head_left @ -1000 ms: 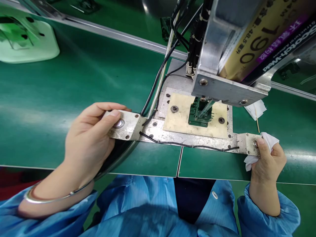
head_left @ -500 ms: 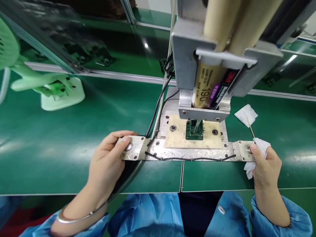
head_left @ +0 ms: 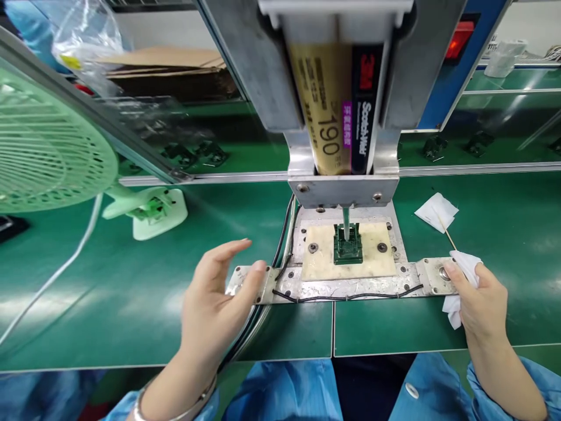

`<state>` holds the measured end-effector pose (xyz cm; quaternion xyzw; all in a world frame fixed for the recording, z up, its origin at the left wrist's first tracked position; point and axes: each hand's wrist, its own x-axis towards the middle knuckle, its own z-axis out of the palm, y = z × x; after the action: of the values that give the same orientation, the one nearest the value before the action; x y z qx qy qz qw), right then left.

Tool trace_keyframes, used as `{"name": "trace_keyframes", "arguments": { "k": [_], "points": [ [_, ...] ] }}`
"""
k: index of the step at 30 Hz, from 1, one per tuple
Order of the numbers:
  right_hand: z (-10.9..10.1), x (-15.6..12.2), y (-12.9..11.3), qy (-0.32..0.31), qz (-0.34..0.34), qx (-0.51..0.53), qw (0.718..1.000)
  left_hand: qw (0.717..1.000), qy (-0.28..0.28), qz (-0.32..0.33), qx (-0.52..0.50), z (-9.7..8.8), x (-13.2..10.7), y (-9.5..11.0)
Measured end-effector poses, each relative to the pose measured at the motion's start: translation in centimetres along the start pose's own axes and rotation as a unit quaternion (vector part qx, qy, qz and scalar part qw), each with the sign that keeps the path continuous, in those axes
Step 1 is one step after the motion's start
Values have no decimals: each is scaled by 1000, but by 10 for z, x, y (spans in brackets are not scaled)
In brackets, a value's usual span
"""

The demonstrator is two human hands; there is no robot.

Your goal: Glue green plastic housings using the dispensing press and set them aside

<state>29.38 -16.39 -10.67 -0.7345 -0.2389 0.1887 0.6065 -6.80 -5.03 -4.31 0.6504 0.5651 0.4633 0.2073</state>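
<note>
My left hand [head_left: 221, 298] has its thumb and fingers apart, over the left end of a metal fixture bar [head_left: 315, 290], with nothing in its grip. My right hand [head_left: 484, 298] is closed round a crumpled white tissue [head_left: 467, 264], its thumb at the round button [head_left: 444, 273] on the bar's right end. A thin stick [head_left: 447, 235] runs from that tissue up to a folded white wipe [head_left: 436, 211]. Mid-bar, a small green part [head_left: 348, 253] sits on a cream plate [head_left: 318, 266]. A nozzle [head_left: 346, 219] points down into it from a two-part adhesive cartridge [head_left: 328, 111].
A metal dispenser frame [head_left: 342, 190] stands over the fixture. Dark cables [head_left: 284, 234] run down its left side and under the bar. A green fan [head_left: 48, 140] with a white cord stands left. Several small dark parts [head_left: 433, 147] lie behind the rail.
My left hand has let go of the bar's left end, its fingers spreading apart. The right hand keeps its hold on the tissue. The camera view has shifted and straightened.
</note>
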Motion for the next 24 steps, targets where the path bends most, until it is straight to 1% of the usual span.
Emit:
{"name": "trace_keyframes", "arguments": {
  "k": [3, 5, 6, 8, 10, 12, 15, 17, 19, 23, 24],
  "points": [
    [1, 0, -1, 3, 2, 1, 1000, 988, -153, 26, -1, 16, 14, 26],
    [1, 0, -1, 2, 0, 7, 1000, 968, -249, 36, 4, 32, 25, 36],
    [2, 0, -1, -1, -2, 10, 1000, 957, -289, 31, 5, 41, 30, 39],
    [2, 2, 1, -4, -6, 9, 1000, 935, -354, 8, 7, 58, 39, 40],
    [2, 3, 2, -5, -5, 7, 1000, 917, -398, -17, -13, 72, 44, 39],
    [2, 3, 4, -10, 0, 11, 1000, 905, -418, -32, -71, 80, 45, 40],
    [0, 3, 5, -19, -5, 15, 1000, 897, -405, -67, -165, 79, 44, 47],
    [0, 4, 5, -21, -9, 6, 1000, 892, -401, -116, -177, 74, 42, 56],
    [0, 5, 6, -20, -9, -5, 1000, 881, -409, -169, -170, 67, 40, 66],
    [2, 9, 7, -19, -23, -3, 1000, 839, -446, -257, -177, 56, 31, 77],
    [2, 8, 6, -9, -33, -7, 999, 828, -455, -276, -177, 53, 27, 78]
  ]
}}
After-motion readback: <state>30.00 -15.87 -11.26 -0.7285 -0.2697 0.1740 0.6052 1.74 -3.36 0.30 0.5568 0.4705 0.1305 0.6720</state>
